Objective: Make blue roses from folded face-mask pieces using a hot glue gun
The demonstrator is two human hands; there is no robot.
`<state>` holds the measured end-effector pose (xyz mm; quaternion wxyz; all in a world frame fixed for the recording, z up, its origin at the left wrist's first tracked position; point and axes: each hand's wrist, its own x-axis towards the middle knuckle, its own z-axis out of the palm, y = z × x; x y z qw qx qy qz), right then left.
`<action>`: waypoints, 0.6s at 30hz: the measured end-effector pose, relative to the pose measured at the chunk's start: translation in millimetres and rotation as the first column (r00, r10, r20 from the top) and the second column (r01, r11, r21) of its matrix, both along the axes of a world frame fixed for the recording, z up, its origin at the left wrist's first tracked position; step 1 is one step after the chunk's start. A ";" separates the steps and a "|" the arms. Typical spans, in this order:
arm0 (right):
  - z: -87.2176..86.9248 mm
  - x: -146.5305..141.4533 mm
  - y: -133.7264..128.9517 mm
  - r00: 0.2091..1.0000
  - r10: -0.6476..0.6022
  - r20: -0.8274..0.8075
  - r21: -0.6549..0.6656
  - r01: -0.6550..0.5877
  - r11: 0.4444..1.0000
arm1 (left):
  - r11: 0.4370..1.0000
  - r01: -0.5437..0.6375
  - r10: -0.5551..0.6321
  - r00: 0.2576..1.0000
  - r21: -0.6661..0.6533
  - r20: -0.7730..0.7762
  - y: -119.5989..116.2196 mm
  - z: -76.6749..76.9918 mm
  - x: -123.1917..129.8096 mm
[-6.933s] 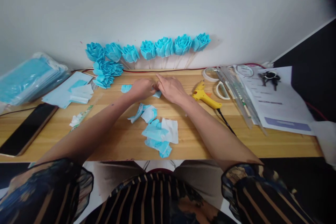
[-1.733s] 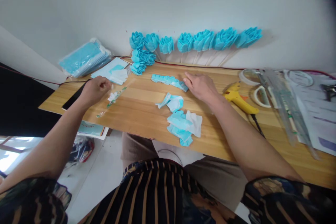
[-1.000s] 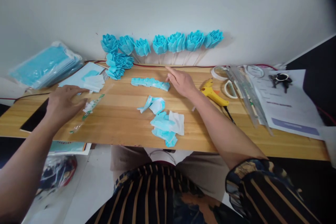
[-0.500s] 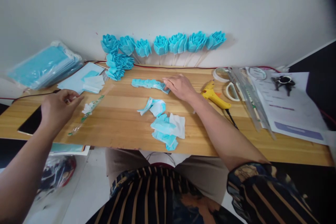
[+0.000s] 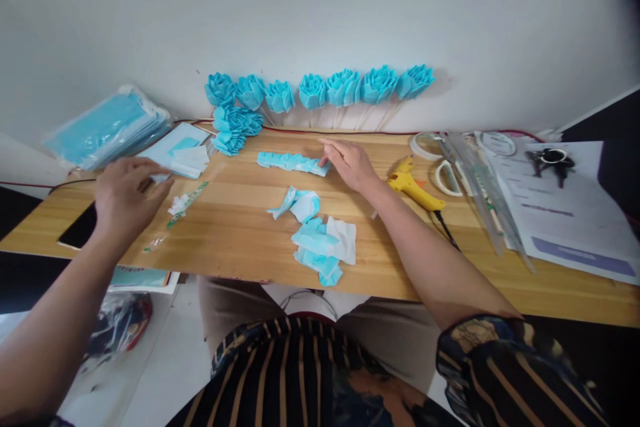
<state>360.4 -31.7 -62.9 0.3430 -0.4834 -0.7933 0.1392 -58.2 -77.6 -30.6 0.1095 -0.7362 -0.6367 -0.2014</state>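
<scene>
A row of folded blue pieces (image 5: pixel 291 162) lies at the middle of the wooden table. At its right end is my right hand (image 5: pixel 350 163), fingers apart, with nothing visible held; a fingertip is at or just over the strip. My left hand (image 5: pixel 131 193) hovers at the left, fingers curved and spread, near the cut blue and white sheets (image 5: pixel 173 145); nothing shows in it. Crumpled blue cloth scraps (image 5: pixel 299 203) and a second pile of blue and white scraps (image 5: pixel 325 243) lie nearer me. Blue fabric roses (image 5: pixel 343 87) on thin sticks lean along the wall.
A yellow glue gun (image 5: pixel 416 191) and tape rolls (image 5: pixel 447 178) lie right of my right hand. Farther right are papers (image 5: pixel 575 213) with keys (image 5: pixel 554 159). At left are a bag of blue masks (image 5: pixel 113 128), a dark phone (image 5: pixel 80 225) and a green-white wrapper (image 5: pixel 186 203).
The whole view has shifted slightly to the right. My left hand has moved toward the cut sheets and its fingers have spread. My right hand's fingers have straightened a little over the strip's end.
</scene>
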 end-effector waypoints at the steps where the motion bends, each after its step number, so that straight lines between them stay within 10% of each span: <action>1: -0.3 -0.4 0.0 1.000 0.006 -0.007 0.008 -0.006 1.000 | 0.997 0.074 -0.074 0.997 0.013 0.012 -1.8 6.1 14.5; 9: -1.3 -3.3 -2.6 1.000 -0.013 0.001 -0.059 0.013 0.998 | 0.788 0.582 -0.550 0.811 -0.198 0.198 15.9 16.7 144.2; 18: -7.1 -0.7 -0.6 1.000 -0.005 -0.016 -0.081 0.004 0.997 | 0.762 0.532 -0.607 0.786 -0.369 -0.121 64.3 -7.5 200.0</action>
